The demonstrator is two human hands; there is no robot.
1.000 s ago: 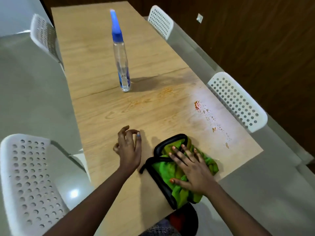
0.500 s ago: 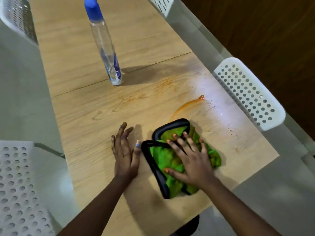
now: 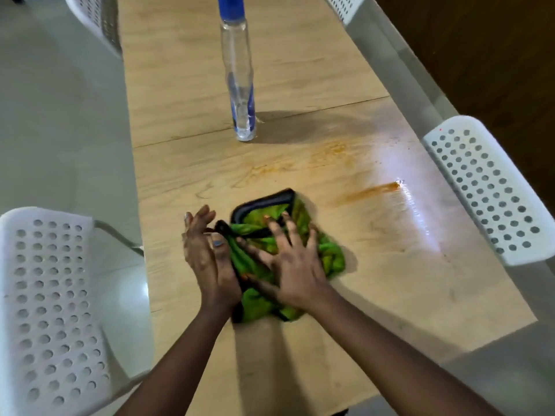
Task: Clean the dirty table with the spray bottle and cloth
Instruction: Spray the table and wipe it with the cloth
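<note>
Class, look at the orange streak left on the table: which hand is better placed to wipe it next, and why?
Right. The right hand presses flat on the cloth, nearer the orange streak; the left hand sits at its far edge.

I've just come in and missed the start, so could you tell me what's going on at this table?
A person is wiping a wooden table with a green cloth. The right hand presses flat on the cloth, while the left hand touches its black-trimmed left edge. An orange smear and fainter orange marks remain beyond the cloth. The spray bottle stands upright farther up the table, not held.
</note>
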